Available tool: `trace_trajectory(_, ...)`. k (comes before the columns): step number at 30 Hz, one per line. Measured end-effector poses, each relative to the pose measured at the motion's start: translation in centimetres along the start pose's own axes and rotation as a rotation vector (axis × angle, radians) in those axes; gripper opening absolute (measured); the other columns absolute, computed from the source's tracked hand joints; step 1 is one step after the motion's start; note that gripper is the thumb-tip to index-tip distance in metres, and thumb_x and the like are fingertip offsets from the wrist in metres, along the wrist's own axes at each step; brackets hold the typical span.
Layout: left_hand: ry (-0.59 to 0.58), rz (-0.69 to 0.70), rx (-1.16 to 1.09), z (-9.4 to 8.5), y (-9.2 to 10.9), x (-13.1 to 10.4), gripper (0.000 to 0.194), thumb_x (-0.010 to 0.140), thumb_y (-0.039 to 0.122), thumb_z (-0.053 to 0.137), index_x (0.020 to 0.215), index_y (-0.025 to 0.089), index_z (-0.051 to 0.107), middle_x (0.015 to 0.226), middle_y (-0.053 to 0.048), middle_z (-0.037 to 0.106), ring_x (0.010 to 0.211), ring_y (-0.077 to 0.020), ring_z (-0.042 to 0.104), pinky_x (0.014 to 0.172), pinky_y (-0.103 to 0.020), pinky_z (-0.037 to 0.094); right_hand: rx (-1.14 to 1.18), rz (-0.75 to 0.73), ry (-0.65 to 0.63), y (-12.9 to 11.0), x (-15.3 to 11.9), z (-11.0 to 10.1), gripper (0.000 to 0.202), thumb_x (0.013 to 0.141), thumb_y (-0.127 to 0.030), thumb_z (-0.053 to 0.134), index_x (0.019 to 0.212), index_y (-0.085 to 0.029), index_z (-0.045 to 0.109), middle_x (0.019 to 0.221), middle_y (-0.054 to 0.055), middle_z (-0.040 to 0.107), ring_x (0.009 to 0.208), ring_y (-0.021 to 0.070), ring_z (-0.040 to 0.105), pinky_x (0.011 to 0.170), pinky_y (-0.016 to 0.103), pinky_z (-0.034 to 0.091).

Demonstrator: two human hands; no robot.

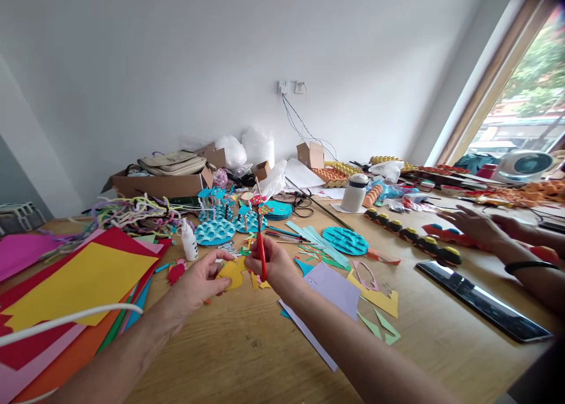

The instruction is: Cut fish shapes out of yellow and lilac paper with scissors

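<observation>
Between both hands, just above the table, is a small yellow paper piece [232, 272] with a cut outline. My left hand [206, 281] pinches its left side between thumb and fingers. My right hand [279, 265] is closed around red-handled scissors [262, 258], whose blades point up and away from me; its fingertips also touch the paper's right edge. A white glue bottle [189, 240] stands beyond my left hand. Near it lies a red paper cutout [176, 271]. A lilac paper sheet [334, 289] and yellow offcuts [375, 293] lie to the right of my right hand.
Stacked coloured paper [83, 280] covers the left side, crossed by a white cable [70, 314]. Blue wavy discs [215, 232] stand ahead. At right are a phone [481, 298], a painted egg-carton strip [412, 236], a white jar [354, 193] and another person's hands [479, 227].
</observation>
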State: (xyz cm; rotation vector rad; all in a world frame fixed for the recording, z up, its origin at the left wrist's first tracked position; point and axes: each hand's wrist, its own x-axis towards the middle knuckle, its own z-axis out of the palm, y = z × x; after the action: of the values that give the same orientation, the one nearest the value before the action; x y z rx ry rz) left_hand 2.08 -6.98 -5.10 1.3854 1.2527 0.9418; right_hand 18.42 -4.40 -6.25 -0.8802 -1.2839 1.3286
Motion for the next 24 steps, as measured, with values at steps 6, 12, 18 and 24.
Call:
trace_trajectory(6, 0.021, -0.068, -0.073, 0.4, 0.8, -1.3, 0.021, 0.065, 0.033, 0.065, 0.077, 0.018, 0.059, 0.067, 0.003, 0.060, 0.056, -0.0081, 0.053, 0.041, -0.014, 0.029, -0.028, -0.023, -0.021, -1.1, -0.3, 0.2, 0.033, 0.051, -0.025, 0.073, 0.072, -0.019, 0.049, 0.061, -0.006, 0.050, 0.056, 0.0094, 0.046, 0.052, 0.021, 0.037)
trace_trajectory(12, 0.057, 0.027, 0.131, -0.5, -0.2, -0.3, 0.022, 0.068, 0.040, 0.057, 0.075, 0.019, 0.056, 0.060, 0.004, 0.055, 0.047, -0.0099, 0.049, 0.040, -0.019, 0.033, -0.105, -0.045, 0.004, -0.4, -0.2, -0.8, 0.028, 0.056, -0.026, 0.068, 0.074, -0.020, 0.047, 0.065, -0.005, 0.049, 0.058, 0.0104, 0.047, 0.055, 0.023, 0.039)
trace_trajectory(18, 0.195, 0.086, 0.456, -3.0, -2.5, 1.4, 0.019, 0.065, 0.024, 0.052, 0.083, 0.025, 0.047, 0.055, 0.008, 0.051, 0.045, -0.0128, 0.049, 0.044, -0.022, 0.035, -0.252, -0.019, -0.028, 1.5, -1.2, -2.5, 0.022, 0.058, -0.020, 0.063, 0.069, -0.019, 0.045, 0.060, -0.006, 0.047, 0.054, 0.0093, 0.043, 0.050, 0.021, 0.034)
trace_trajectory(24, 0.224, 0.103, 0.790, -3.6, -4.4, 2.3, 0.019, 0.067, 0.006, 0.046, 0.070, 0.025, 0.043, 0.055, 0.008, 0.045, 0.054, -0.0139, 0.049, 0.052, -0.023, 0.033, -0.405, -0.007, -0.054, 2.1, -2.2, -4.0, 0.016, 0.061, -0.018, 0.058, 0.068, -0.019, 0.043, 0.058, -0.006, 0.046, 0.054, 0.0094, 0.042, 0.050, 0.021, 0.034)
